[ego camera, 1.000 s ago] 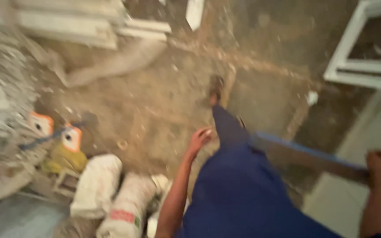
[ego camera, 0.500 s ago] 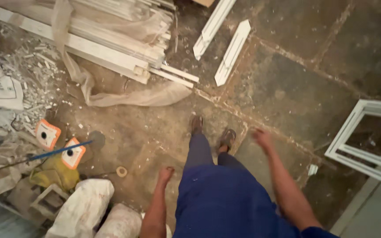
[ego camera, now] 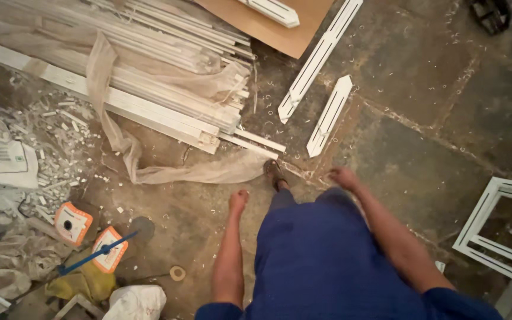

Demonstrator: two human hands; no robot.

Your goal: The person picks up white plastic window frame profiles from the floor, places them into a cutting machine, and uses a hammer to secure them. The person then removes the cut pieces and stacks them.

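at the bottom centre of the frame the person stands in blue clothes, both arms hanging down empty. the left hand is loosely curled, holding nothing; the right hand is blurred, so i cannot tell how wide its fingers are, though nothing shows in it. one foot is set forward between them on the stone floor. just beyond the right hand, toward the upper middle, lies a short white profile piece with mitred ends, its long axis running up and slightly right; a longer white profile strip lies beside it, parallel. the right hand is the nearer one. further off, upper left, a bundle of white profiles rests in plastic wrap. since the earlier frame the view has tipped forward, the short piece lies closer, and the arms have swung.
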